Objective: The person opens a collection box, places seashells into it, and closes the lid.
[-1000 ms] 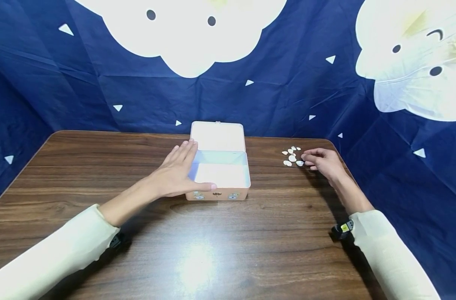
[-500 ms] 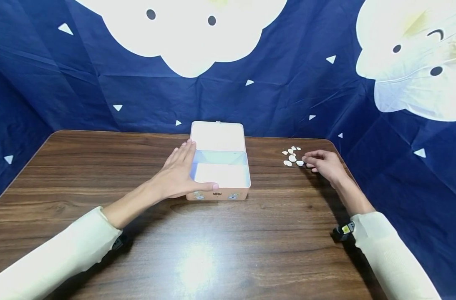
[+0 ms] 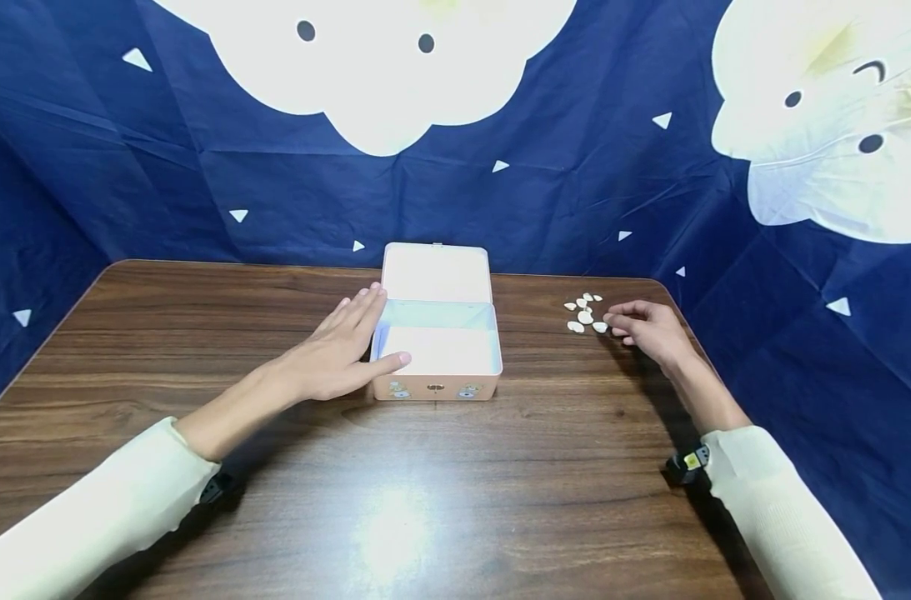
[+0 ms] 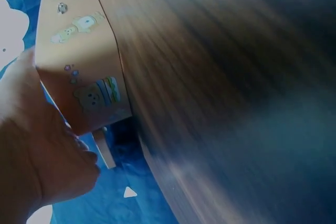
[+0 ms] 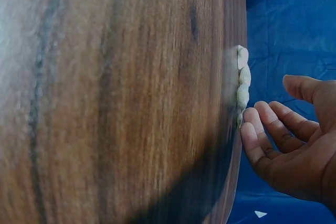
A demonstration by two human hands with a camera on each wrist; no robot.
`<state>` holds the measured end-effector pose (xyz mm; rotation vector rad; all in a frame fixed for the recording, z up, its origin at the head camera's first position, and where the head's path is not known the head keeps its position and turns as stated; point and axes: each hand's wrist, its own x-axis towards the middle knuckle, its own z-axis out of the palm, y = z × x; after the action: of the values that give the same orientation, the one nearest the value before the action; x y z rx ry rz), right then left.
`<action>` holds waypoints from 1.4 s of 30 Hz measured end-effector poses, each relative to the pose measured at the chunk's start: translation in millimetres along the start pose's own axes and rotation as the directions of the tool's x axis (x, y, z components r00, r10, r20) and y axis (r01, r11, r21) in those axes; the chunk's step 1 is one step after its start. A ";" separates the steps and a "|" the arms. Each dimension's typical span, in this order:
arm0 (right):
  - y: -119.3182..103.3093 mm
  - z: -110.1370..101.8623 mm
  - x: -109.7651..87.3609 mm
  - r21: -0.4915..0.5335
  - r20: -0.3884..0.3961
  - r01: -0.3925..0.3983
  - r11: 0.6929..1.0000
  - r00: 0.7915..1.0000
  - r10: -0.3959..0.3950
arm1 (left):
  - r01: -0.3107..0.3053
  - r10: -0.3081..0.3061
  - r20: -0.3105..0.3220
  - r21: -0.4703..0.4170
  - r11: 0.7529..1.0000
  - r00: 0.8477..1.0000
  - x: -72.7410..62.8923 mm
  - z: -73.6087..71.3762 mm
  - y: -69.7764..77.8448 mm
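A peach tin box (image 3: pixel 436 387) with its lid (image 3: pixel 436 273) raised stands at the table's middle back; cartoon animals show on its sides in the left wrist view. My left hand (image 3: pixel 335 354) lies along the box's left rim, fingers straight and thumb spread over the front corner. At the far right, several small white seashells (image 3: pixel 586 317) lie in a loose cluster. Just right of them is my right hand (image 3: pixel 650 332), its fingers bent loosely. In the right wrist view, the thumb stands apart from the fingers, whose fingertips (image 5: pixel 248 132) reach the nearest ridged shell (image 5: pixel 242 96).
The brown wood-grain table (image 3: pixel 455 483) has rounded back corners. A dark blue cloth (image 3: pixel 297 200) with white clouds and triangles hangs behind it and along the sides. Bare tabletop lies between the box and the shells.
My left hand has shifted left, its thumb drawing back along the box's front rim. The right hand has slid very slightly right and stays beside the shells.
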<state>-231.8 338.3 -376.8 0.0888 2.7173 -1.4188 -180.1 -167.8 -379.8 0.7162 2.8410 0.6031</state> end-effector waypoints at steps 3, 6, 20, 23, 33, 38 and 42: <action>0.5 0.3 -0.7 -0.005 -0.002 -0.002 1.000 1.000 0.002 | -0.033 0.033 -0.004 0.048 0.998 0.999 -0.1 1.1 -2.1; 1.6 0.7 -0.8 -0.013 -0.003 0.005 1.000 1.000 -0.005 | -0.046 0.046 -0.003 0.087 0.995 0.999 0.4 1.8 -2.3; 2.9 -1.2 1.0 -0.064 -0.025 0.051 0.997 0.998 -0.053 | -0.165 0.166 -0.003 0.091 0.982 0.986 -5.6 -6.9 -14.9; 2.7 -1.6 1.1 -0.096 -0.035 0.072 0.993 0.997 -0.075 | -0.236 0.237 0.011 0.108 0.966 0.972 -6.7 -13.2 -19.7; 4.1 0.2 0.5 -0.174 -0.006 0.110 0.979 0.994 -0.113 | -0.378 0.381 0.016 0.172 0.910 0.924 -15.5 -18.2 -31.6; 7.7 -0.7 0.2 -0.220 0.017 0.111 0.969 0.994 -0.110 | -0.403 0.408 0.007 0.179 0.898 0.913 -16.2 -14.8 -33.7; 12.6 -2.7 1.0 -0.228 0.013 0.087 0.970 0.996 -0.086 | -0.398 0.399 0.028 0.165 0.903 0.917 -14.1 -11.9 -33.6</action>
<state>-231.8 347.7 -385.7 -0.0457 2.8918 -1.1115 -184.8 -205.7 -382.4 1.3489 2.7869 0.4142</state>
